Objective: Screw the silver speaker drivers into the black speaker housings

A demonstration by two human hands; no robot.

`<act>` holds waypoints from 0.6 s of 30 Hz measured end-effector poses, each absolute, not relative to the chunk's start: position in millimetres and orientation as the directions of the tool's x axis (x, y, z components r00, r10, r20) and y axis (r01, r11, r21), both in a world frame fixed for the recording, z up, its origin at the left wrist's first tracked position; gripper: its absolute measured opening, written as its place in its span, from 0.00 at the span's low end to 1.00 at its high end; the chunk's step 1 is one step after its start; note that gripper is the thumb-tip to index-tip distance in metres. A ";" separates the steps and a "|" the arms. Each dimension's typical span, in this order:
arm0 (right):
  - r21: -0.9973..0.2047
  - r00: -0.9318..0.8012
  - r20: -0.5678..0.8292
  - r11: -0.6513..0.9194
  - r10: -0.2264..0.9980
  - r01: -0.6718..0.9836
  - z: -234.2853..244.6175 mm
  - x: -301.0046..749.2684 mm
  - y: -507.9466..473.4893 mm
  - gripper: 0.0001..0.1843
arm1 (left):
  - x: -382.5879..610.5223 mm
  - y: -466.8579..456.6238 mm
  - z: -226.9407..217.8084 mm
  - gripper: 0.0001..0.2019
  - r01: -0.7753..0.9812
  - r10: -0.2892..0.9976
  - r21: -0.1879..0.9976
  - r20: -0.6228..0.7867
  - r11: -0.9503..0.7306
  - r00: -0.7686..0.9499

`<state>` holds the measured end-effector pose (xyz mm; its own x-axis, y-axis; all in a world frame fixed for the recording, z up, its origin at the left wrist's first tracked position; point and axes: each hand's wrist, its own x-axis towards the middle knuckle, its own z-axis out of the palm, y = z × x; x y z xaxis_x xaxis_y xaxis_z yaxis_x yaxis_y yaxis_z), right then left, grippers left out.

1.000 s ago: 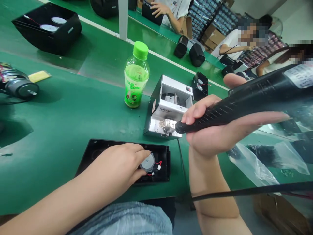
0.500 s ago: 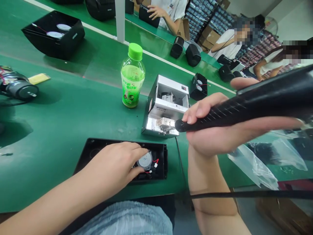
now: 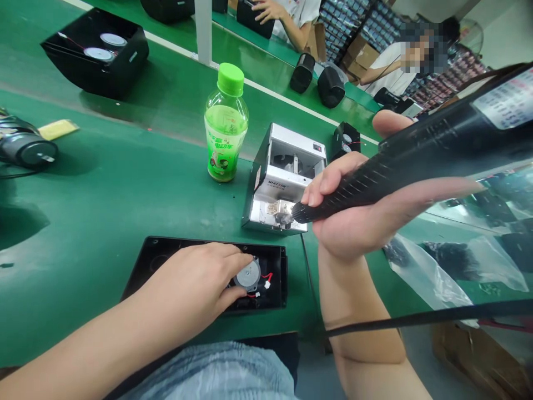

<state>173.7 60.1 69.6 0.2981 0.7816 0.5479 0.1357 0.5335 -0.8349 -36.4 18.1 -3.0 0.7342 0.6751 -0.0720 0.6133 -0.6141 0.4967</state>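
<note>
Black electric screwdriver [image 3: 362, 183] sits tight in my closed right hand [image 3: 353, 219], its tip just come to the silver screw feeder [image 3: 287, 189] at twelve o'clock (my left hand [image 3: 187, 278] lies open, holding nothing, on the black case [image 3: 277, 266]).

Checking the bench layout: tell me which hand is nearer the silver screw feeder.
Right hand: beside the silver screw feeder, at its front corner. Left hand: farther off, resting on the black speaker housing.

Green-capped drink bottle [image 3: 226, 123], clear plastic bag [image 3: 428, 272], black housings [image 3: 331, 86], cardboard boxes [image 3: 358, 55]
</note>
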 end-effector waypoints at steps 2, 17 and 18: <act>-0.784 0.370 0.602 0.611 0.708 0.107 69.5 170.9 63.6 0.33 | -35.6 19.0 -2.4 0.21 0.616 0.675 0.491 -0.073 -0.616 0.734; -0.756 0.346 0.624 0.654 0.701 0.038 61.2 171.7 75.9 0.31 | -35.7 17.9 1.6 0.21 0.620 0.690 0.497 -0.059 -0.607 0.722; -0.754 0.353 0.626 0.656 0.696 0.044 61.5 171.3 75.7 0.30 | -35.7 18.1 1.5 0.20 0.620 0.693 0.500 -0.054 -0.605 0.719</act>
<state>171.3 75.7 61.5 0.3526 0.6958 0.6258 0.0438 0.6557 -0.7537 -35.7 18.1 1.5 0.7189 0.6931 -0.0536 0.6202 -0.6047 0.4997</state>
